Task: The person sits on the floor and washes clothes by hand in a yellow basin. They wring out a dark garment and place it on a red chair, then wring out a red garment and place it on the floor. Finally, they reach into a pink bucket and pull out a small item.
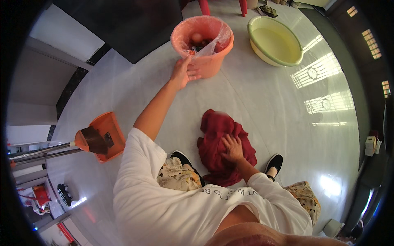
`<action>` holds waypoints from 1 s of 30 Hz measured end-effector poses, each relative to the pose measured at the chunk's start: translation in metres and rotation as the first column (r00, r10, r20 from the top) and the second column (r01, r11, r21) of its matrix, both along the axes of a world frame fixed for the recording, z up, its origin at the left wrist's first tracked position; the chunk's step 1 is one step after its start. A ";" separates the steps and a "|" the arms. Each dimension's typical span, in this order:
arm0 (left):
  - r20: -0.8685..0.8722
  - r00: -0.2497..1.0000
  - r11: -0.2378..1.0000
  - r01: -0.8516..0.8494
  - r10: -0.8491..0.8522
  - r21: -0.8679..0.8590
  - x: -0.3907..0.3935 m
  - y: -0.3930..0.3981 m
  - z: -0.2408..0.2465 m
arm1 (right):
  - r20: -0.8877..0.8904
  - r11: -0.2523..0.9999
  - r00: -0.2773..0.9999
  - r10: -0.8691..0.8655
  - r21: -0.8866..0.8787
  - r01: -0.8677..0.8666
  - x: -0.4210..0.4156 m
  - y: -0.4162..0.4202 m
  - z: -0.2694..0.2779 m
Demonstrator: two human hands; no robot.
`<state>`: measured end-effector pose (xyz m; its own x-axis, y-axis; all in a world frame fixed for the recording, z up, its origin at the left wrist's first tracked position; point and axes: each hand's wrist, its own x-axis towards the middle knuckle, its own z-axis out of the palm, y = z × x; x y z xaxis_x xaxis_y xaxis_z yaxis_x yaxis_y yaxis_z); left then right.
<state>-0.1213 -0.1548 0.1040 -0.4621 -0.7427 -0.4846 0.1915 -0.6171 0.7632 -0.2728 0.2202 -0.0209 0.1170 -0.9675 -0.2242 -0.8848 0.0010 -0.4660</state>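
Observation:
My left hand (183,73) is stretched forward to a pink plastic bin (209,66). Its thumb lies against the bin's near side below the rim, and the fingers are spread. A clear plastic bag (220,38) lines the bin, with mixed waste inside, some of it round. Between my feet a bunched dark red cloth (215,150) lies on the floor; a blurred patch covers its top edge, and what is under the cloth is hidden. My right hand (233,147) rests flat on this cloth, fingers apart.
A yellow-green plastic basin (275,43) stands right of the bin. At left, a broom (94,141) rests in an orange dustpan (115,133). A black cabinet (123,24) stands at upper left, and red stool legs (203,7) show behind the bin.

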 end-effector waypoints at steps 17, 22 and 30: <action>0.432 0.860 0.963 -0.247 0.271 -0.112 0.262 0.297 -0.172 | -0.201 0.874 0.908 -0.368 0.258 0.412 -0.008 -0.025 0.010; 0.357 0.860 0.930 -0.358 0.364 -0.088 0.297 0.367 -0.175 | -0.306 0.890 0.917 -0.256 0.295 0.347 0.082 0.040 0.044; 0.453 0.814 0.918 -0.397 0.363 -0.023 0.381 0.411 -0.072 | -0.232 0.880 0.916 -0.327 0.278 0.385 0.143 0.095 0.042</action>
